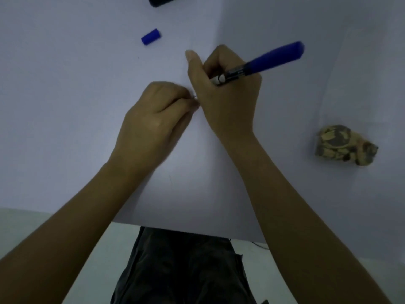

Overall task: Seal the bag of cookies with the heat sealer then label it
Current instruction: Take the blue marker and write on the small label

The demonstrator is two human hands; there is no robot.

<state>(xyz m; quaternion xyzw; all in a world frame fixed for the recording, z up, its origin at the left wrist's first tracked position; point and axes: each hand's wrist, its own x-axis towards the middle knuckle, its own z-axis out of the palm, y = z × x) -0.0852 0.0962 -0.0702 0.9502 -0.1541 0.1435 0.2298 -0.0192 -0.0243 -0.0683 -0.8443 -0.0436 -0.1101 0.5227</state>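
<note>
White table: bag of cookies lies right of both hands.

Both of my forearms enter from the lower edge, bare, and converge toward the centre. My left hand lies knuckles up, fingers curled under, its fingertips pinched together at about 2 o'clock of the hand, touching the right hand. My right hand sits just beside it at 1 o'clock, closed in a writing grip around a blue pen, whose free end points toward 2 o'clock; the thumb extends toward 11 o'clock. The right wrist is bent slightly inward.
</note>
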